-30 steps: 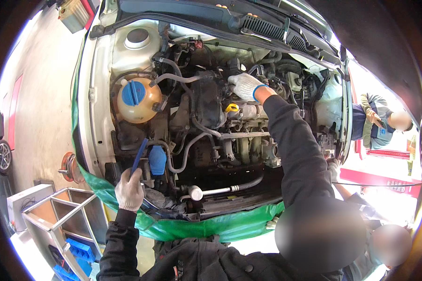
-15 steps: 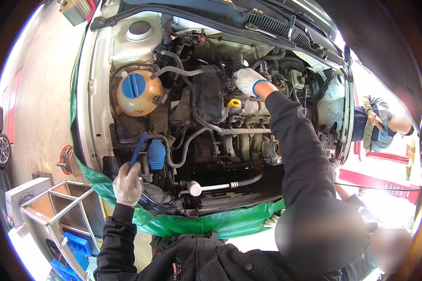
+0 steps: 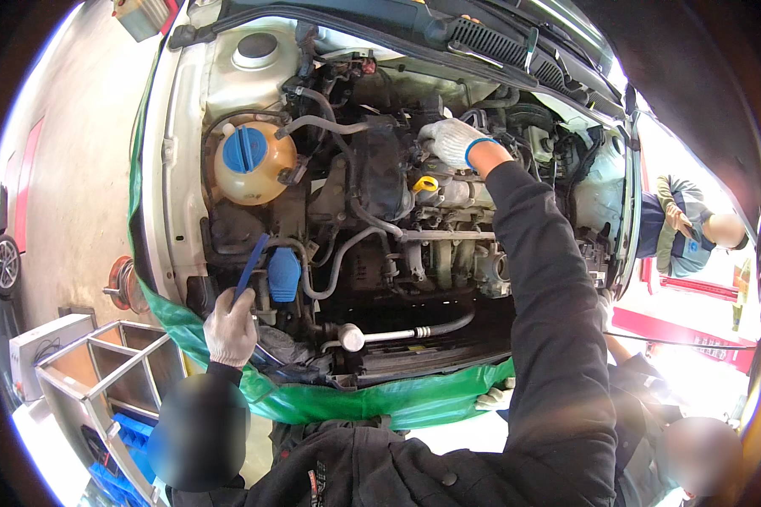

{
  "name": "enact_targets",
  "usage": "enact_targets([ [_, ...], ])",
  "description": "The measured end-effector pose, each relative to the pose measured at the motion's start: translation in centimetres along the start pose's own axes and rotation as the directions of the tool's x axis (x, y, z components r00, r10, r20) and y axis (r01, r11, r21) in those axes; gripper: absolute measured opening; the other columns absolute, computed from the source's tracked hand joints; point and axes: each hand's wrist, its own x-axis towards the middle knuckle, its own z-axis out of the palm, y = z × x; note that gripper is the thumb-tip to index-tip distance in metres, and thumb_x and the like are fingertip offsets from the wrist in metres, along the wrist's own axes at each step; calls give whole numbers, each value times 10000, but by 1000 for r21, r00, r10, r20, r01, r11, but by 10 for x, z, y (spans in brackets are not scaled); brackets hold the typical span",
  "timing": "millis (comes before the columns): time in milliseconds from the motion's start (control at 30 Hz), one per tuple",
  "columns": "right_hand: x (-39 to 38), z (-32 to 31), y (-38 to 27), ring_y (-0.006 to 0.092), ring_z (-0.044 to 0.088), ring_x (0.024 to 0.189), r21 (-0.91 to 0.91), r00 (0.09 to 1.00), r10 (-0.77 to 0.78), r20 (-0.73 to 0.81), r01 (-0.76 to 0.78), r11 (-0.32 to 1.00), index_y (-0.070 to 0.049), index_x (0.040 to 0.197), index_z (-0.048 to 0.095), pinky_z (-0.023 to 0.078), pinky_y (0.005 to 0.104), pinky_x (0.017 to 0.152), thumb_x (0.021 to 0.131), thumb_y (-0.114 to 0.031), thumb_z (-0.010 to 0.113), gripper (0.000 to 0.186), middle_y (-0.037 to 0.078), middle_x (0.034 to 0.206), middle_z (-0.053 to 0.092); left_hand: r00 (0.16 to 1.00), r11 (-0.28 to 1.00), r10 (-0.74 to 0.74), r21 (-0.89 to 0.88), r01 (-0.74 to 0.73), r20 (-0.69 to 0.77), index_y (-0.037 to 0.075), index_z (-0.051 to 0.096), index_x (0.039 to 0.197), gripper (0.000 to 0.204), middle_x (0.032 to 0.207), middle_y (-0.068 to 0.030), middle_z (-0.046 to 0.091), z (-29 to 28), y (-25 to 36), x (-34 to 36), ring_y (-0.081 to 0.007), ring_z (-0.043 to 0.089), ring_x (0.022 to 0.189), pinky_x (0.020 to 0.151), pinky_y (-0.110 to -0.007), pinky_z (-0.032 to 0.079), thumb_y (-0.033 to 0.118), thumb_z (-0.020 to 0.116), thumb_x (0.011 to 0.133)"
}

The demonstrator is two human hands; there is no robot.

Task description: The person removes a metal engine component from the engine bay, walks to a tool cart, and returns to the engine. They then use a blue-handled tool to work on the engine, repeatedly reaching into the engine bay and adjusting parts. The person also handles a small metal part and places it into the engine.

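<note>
My gloved left hand [image 3: 231,325] grips a blue plastic bar [image 3: 249,266] at the left front of the engine bay, beside a blue cap [image 3: 283,275] on a filler neck. My gloved right hand [image 3: 452,139] is reached over the engine [image 3: 376,169], fingers curled against a dark part at its top; whatever they hold is hidden. Just below that hand is the yellow dipstick handle [image 3: 425,184]. A translucent coolant tank [image 3: 262,182] with a blue lid [image 3: 245,148] sits at the left among grey hoses [image 3: 338,127].
A green cover [image 3: 414,397] drapes the car's front edge. At lower left stands a metal-framed cart [image 3: 101,355], with an orange reel [image 3: 125,283] above it. A person [image 3: 676,224] stands at the right; another person's gloved hand [image 3: 495,395] is at the front edge. Tools [image 3: 482,59] lie by the windscreen.
The whole view has shifted slightly upward and right. My left hand keeps hold of the blue bar, and my right hand stays at the top of the engine, its fingers slightly shifted.
</note>
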Motion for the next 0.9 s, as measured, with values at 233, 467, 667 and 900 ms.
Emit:
enact_targets([
  [233,6,-3,-1,436,730,1213,-65,998,-3,56,7,998,-37,1296,779,581,489,1044,1005,-151,601,360,254,1260,780,1000,1000,-3,1,3,17,172,745,1305,471,1292,-183,701,0,-1,0,-419,756,993,834,-507,630,35,758,854],
  [467,3,7,3,424,736,1171,44,987,-85,-139,91,995,-43,1267,776,575,523,1013,949,-107,613,363,247,1183,788,1000,1000,-2,4,2,18,172,751,1300,451,1270,-179,712,-1,0,1,-421,757,968,821,-507,630,51,760,866],
  [667,17,13,10,395,779,1092,-435,974,-112,195,188,881,-51,1197,810,621,462,943,964,-150,690,280,199,1138,807,1000,1000,-17,1,17,21,171,754,1292,442,1262,-170,721,-2,2,3,-405,761,960,806,-492,633,55,761,866],
  [900,11,22,12,373,724,1207,-335,949,-311,-49,278,900,19,1201,806,577,453,1044,902,-94,683,342,216,1231,765,1000,1000,-7,9,7,16,202,746,1299,441,1274,-164,724,-4,3,3,-393,770,947,790,-487,645,80,765,875],
])
